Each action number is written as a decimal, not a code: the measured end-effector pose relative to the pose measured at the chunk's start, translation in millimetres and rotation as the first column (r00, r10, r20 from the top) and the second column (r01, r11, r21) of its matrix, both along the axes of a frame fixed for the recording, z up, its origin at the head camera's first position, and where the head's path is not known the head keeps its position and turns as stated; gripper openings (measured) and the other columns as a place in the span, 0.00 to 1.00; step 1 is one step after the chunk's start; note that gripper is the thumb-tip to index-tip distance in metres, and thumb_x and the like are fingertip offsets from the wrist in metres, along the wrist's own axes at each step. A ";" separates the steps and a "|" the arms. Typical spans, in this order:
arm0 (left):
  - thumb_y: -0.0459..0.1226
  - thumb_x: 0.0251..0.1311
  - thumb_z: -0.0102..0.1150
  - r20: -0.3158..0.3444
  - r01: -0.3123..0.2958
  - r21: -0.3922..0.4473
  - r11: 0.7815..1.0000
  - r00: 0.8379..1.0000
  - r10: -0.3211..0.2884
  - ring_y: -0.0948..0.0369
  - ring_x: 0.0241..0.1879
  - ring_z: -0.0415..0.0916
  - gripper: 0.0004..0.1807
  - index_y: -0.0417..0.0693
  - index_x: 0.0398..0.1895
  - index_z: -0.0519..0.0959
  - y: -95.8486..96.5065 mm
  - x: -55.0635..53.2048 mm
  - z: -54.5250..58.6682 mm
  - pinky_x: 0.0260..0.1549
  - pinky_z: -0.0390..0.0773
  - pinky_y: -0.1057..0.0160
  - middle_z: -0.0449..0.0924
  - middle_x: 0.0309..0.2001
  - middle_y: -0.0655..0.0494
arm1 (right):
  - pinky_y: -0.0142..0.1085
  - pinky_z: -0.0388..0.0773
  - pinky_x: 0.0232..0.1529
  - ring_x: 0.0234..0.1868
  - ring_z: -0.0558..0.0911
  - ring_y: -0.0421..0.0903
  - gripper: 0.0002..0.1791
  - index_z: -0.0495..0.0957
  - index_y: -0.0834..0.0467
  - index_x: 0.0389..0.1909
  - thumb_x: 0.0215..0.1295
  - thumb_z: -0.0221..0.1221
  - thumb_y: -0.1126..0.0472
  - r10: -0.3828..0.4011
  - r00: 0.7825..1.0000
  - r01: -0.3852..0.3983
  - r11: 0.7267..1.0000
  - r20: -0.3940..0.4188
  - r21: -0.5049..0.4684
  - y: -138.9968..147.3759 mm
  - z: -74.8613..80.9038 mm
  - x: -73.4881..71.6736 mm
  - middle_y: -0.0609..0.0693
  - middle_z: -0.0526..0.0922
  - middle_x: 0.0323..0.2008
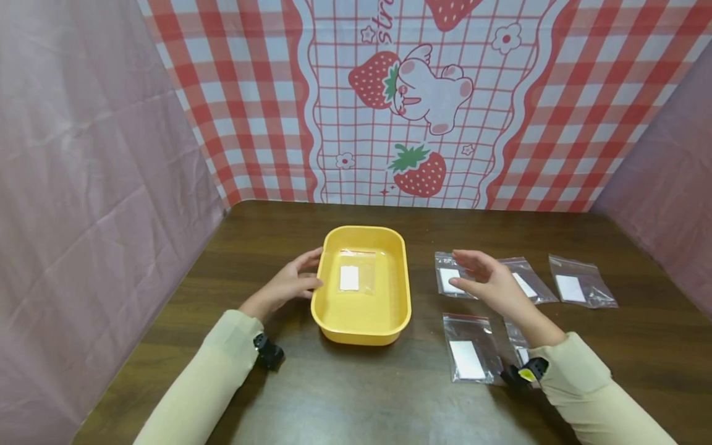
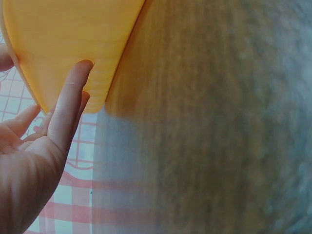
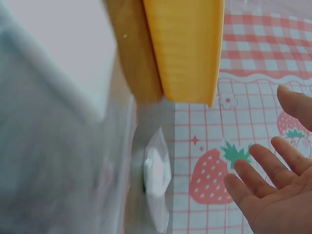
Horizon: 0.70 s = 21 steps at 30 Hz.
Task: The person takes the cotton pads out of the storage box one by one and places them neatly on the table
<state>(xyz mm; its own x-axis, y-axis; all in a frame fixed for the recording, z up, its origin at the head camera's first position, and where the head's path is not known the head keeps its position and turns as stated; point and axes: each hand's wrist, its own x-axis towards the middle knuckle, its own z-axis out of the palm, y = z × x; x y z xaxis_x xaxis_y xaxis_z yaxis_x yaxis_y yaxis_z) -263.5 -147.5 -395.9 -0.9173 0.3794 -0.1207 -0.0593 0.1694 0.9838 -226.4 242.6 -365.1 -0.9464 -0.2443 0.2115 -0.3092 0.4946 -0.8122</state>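
Observation:
A yellow plastic tray (image 1: 361,330) stands near the middle of the table, with one clear zip bag holding a white card (image 1: 349,278) flat on its floor. My left hand (image 1: 285,285) rests at the tray's left side, fingers loosely extended along the wall in the left wrist view. Above the bags on the right hovers my right hand (image 1: 495,289), its fingers spread and nothing in them. Nearest below it lies a zip bag with a white piece (image 1: 449,281). Another zip bag (image 1: 467,358) lies closer to the front.
More zip bags lie to the right: one partly behind the right hand (image 1: 525,281), one at the far right (image 1: 573,288), and one mostly hidden under the forearm (image 1: 516,337). The brown wooden table (image 1: 345,395) meets a strawberry-print cloth (image 1: 267,123) at the back.

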 end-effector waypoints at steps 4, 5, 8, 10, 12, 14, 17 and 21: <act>0.30 0.56 0.56 0.005 -0.005 -0.007 1.000 1.000 0.005 0.44 0.57 0.67 0.41 0.51 0.72 0.52 -0.1 -0.6 -0.5 0.41 0.79 0.54 0.57 0.66 0.40 | 0.50 0.67 0.57 0.59 0.69 0.59 0.32 0.66 0.63 0.61 0.57 0.64 0.57 0.008 1.000 -0.008 1.000 0.003 -0.020 -10.8 4.1 -7.2 0.62 0.71 0.58; 0.30 0.56 0.56 0.007 -0.006 -0.007 1.000 1.000 0.006 0.44 0.57 0.67 0.41 0.51 0.72 0.52 -0.2 -0.8 -0.7 0.42 0.79 0.54 0.56 0.66 0.40 | 0.49 0.68 0.57 0.58 0.70 0.59 0.32 0.67 0.63 0.61 0.57 0.64 0.57 0.010 1.000 -0.010 1.000 -0.001 -0.021 -13.3 5.0 -9.0 0.62 0.71 0.58; 0.30 0.56 0.57 0.014 -0.010 -0.009 1.000 1.000 0.010 0.45 0.57 0.67 0.41 0.52 0.72 0.52 0.2 -0.9 -1.0 0.42 0.79 0.54 0.56 0.66 0.41 | 0.48 0.71 0.54 0.58 0.70 0.59 0.32 0.67 0.63 0.61 0.57 0.65 0.57 0.017 1.000 -0.016 0.999 0.006 -0.035 -19.6 7.0 -14.9 0.61 0.72 0.57; 0.30 0.56 0.57 0.018 -0.009 -0.012 1.000 1.000 0.009 0.45 0.57 0.67 0.41 0.52 0.72 0.52 0.5 -1.0 -1.0 0.41 0.79 0.54 0.56 0.66 0.41 | 0.47 0.71 0.54 0.58 0.71 0.58 0.32 0.67 0.62 0.60 0.56 0.65 0.56 0.019 1.000 -0.018 0.998 0.020 -0.052 -23.8 8.2 -18.8 0.60 0.72 0.57; 0.30 0.56 0.57 0.021 -0.009 -0.008 1.000 1.000 0.009 0.45 0.57 0.67 0.41 0.53 0.72 0.52 0.9 -1.0 -0.7 0.41 0.79 0.54 0.56 0.66 0.41 | 0.47 0.72 0.53 0.58 0.71 0.58 0.33 0.67 0.62 0.61 0.56 0.65 0.55 0.016 0.999 -0.013 0.998 0.040 -0.059 -28.1 9.6 -22.1 0.60 0.72 0.57; 0.29 0.56 0.56 0.025 -0.008 -0.003 1.000 1.000 0.008 0.45 0.58 0.67 0.41 0.52 0.72 0.52 1.0 -1.0 -0.1 0.41 0.79 0.54 0.56 0.66 0.41 | 0.48 0.71 0.54 0.58 0.71 0.57 0.33 0.67 0.61 0.61 0.56 0.65 0.53 0.015 0.999 -0.012 0.998 0.051 -0.062 -33.0 11.6 -25.1 0.59 0.71 0.58; 0.28 0.56 0.56 0.028 -0.007 0.001 1.000 1.000 0.007 0.43 0.58 0.66 0.41 0.51 0.72 0.51 1.2 -0.4 2.5 0.42 0.79 0.53 0.55 0.67 0.40 | 0.49 0.71 0.55 0.57 0.71 0.56 0.33 0.67 0.61 0.61 0.56 0.65 0.53 0.018 0.998 -0.015 0.998 0.054 -0.068 -40.8 14.6 -29.9 0.60 0.72 0.58; 0.27 0.56 0.54 0.030 0.001 -0.007 1.000 1.000 0.000 0.41 0.58 0.65 0.41 0.47 0.72 0.50 2.4 4.4 10.9 0.42 0.79 0.53 0.54 0.67 0.37 | 0.48 0.71 0.55 0.58 0.71 0.56 0.31 0.68 0.61 0.60 0.56 0.65 0.56 0.032 0.998 -0.026 0.995 0.054 -0.097 -51.9 18.0 -36.8 0.59 0.72 0.57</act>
